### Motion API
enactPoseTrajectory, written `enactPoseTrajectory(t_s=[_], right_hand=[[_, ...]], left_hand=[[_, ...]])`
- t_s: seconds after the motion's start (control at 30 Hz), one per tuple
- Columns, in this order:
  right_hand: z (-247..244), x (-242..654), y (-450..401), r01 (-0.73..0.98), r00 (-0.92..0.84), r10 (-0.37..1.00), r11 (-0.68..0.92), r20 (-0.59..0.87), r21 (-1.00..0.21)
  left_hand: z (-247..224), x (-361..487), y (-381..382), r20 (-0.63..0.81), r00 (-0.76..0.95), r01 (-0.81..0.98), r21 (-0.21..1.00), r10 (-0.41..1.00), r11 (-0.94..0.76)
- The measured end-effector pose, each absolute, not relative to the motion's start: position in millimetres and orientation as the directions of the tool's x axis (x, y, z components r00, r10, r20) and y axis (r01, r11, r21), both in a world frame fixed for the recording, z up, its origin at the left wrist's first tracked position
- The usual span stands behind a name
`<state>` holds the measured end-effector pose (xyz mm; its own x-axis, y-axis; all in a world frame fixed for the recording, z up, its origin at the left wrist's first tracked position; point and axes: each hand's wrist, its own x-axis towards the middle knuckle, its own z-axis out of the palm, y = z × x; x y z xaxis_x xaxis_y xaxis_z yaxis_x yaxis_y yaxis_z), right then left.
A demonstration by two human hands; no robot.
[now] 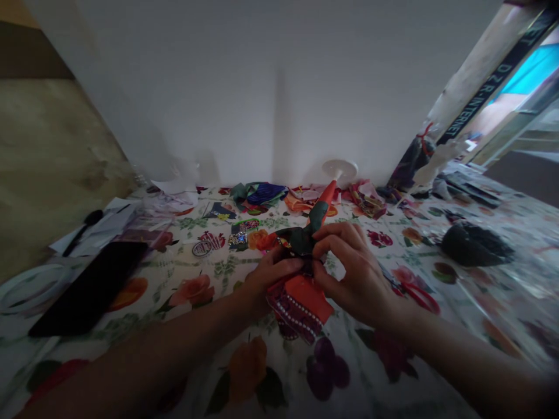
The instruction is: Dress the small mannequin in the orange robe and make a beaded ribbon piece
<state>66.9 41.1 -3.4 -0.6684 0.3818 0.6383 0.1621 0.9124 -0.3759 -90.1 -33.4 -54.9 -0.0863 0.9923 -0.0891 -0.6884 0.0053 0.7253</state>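
Beaded cloth bundle [299, 305] lies on the floral desk [244, 372], with a black device [89, 288] off to the left and red-handled scissors [419, 297] and a dark lump [476, 244] to the right. It sits between my left hand [275, 276] and right hand [356, 273], both pinching its dark green neck [297, 238]. Its orange cone [326, 202] points away toward the wall, the long axis running straight out from me.

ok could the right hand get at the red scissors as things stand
Probably yes: the right hand is close to the red scissors, only floral tablecloth between, though it must first release the beaded fabric.
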Motion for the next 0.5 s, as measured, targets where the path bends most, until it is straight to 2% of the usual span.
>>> enactPoseTrajectory(t_s=[0.37,0.5], right_hand=[[-9.6,73.5,42.1,0.066,-0.655,0.282,0.945,0.701,-0.319],[-11.3,76.7,43.6,-0.013,-0.65,0.258,0.937,0.715,-0.35]], left_hand=[[-51.2,-91.5,-32.6,-0.107,-0.068,-0.729,0.684,0.992,0.024],[-52.5,-92.8,-30.6,-0.13,-0.074,-0.74,0.672,0.989,0.033]])
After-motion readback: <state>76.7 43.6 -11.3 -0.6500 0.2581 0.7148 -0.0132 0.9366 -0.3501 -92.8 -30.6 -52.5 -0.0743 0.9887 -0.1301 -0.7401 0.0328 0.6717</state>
